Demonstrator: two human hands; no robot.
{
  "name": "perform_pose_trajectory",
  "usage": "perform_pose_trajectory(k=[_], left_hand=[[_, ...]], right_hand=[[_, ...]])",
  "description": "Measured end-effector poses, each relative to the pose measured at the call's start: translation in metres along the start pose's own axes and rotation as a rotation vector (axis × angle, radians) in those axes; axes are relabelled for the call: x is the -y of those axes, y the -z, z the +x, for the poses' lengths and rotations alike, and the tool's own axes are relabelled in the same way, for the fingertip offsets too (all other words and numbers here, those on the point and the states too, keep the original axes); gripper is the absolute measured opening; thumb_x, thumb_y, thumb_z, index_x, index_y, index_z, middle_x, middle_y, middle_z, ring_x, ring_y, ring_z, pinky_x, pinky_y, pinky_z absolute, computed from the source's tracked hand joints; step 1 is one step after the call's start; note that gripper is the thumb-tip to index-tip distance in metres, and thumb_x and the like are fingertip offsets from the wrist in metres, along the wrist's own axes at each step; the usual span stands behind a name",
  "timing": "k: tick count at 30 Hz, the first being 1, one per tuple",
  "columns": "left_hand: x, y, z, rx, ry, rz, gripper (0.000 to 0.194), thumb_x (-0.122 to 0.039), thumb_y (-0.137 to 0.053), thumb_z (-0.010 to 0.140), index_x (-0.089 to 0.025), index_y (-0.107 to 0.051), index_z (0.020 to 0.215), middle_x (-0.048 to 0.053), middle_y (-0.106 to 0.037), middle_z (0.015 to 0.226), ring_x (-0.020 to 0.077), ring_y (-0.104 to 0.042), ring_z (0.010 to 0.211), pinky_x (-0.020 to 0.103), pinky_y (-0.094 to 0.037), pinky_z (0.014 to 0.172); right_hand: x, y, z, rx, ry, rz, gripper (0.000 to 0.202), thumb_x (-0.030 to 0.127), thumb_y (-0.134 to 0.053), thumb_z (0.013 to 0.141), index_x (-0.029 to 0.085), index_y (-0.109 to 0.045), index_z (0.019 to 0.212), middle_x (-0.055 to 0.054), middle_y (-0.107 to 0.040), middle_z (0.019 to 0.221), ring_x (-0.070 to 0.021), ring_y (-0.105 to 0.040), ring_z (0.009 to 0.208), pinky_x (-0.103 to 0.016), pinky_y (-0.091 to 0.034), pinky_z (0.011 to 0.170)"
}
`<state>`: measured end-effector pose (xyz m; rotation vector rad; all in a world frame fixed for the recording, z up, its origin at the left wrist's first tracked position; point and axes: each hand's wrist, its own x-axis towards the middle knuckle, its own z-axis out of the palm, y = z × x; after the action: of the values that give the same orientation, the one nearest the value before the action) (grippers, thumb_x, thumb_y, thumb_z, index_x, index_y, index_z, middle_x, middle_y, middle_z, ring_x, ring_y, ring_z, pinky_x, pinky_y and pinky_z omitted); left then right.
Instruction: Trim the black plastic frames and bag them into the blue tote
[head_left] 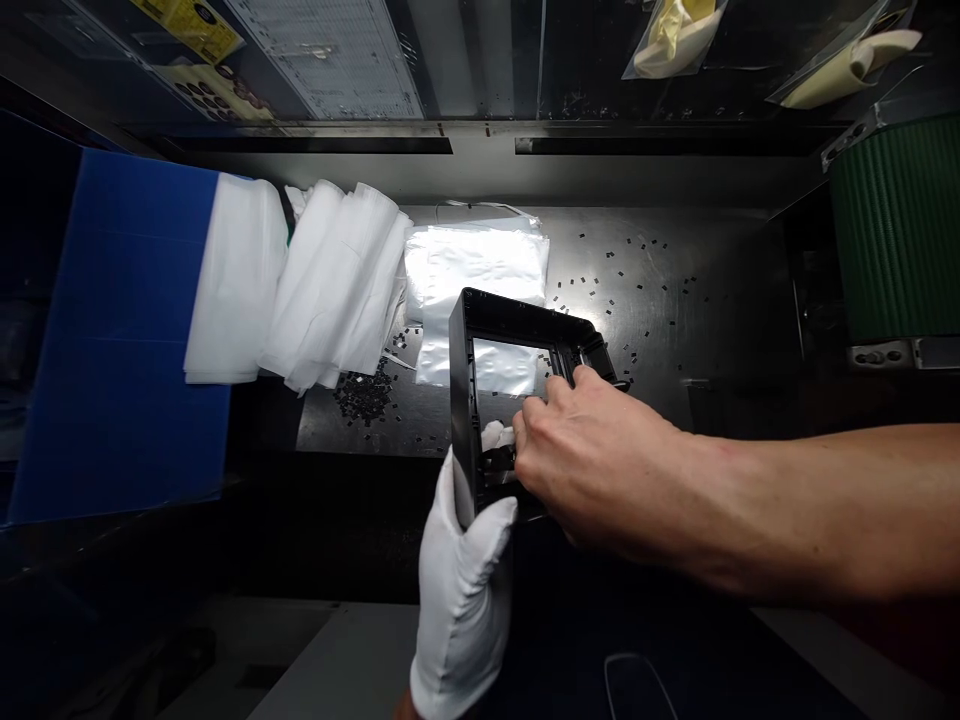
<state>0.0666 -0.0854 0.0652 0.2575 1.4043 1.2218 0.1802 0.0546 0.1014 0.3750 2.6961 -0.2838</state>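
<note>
Black frame (460, 390), long axis pointing forward, left fingers (491, 528) clamping it; right fingers (559, 390) bent, grip unclear

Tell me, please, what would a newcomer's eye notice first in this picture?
Probably the black frame near the middle, in the grip of a white-gloved left hand, with a bare right hand over its lower right part. Behind it, bright silvery sheets shine on the metal bench. To the left, white folded sheets stand out beside a blue panel.
</note>
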Motion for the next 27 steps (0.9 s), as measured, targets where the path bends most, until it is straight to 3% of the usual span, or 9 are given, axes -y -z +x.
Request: perform_pose_trajectory(k=[13,20,27], left_hand=[[-0.004,-0.006,-0.002,0.014,-0.021,-0.039,0.056,-0.029,-0.068,0.095,-0.026,-0.054,0.149,0.008,-0.060,0.149,0.0318,-0.051,0.143,0.041,-0.045,0.119],[-0.004,-0.011,-0.002,0.009,-0.026,-0.071,0.054,-0.025,-0.066,0.097,-0.026,-0.054,0.150,0.007,-0.061,0.149,0.0301,-0.052,0.142,0.039,-0.046,0.119],[-0.003,-0.008,-0.002,-0.027,0.017,-0.118,0.059,-0.026,-0.070,0.094,-0.027,-0.054,0.151,0.008,-0.061,0.150,0.0324,-0.051,0.144,0.044,-0.043,0.122]], right_hand=[[0.001,0.001,-0.011,-0.056,-0.022,-0.033,0.022,0.028,-0.068,0.083,0.011,-0.067,0.096,-0.012,-0.063,0.083,-0.0216,-0.055,0.070,-0.036,-0.042,0.063],[0.002,0.003,-0.007,-0.027,-0.018,-0.016,0.018,0.030,-0.072,0.080,0.012,-0.068,0.083,-0.009,-0.059,0.075,-0.0188,-0.051,0.063,-0.033,-0.042,0.055],[0.000,0.004,-0.004,0.021,0.001,0.090,0.011,0.019,-0.065,0.087,0.010,-0.069,0.089,-0.008,-0.063,0.075,-0.0142,-0.049,0.055,-0.027,-0.031,0.045]])
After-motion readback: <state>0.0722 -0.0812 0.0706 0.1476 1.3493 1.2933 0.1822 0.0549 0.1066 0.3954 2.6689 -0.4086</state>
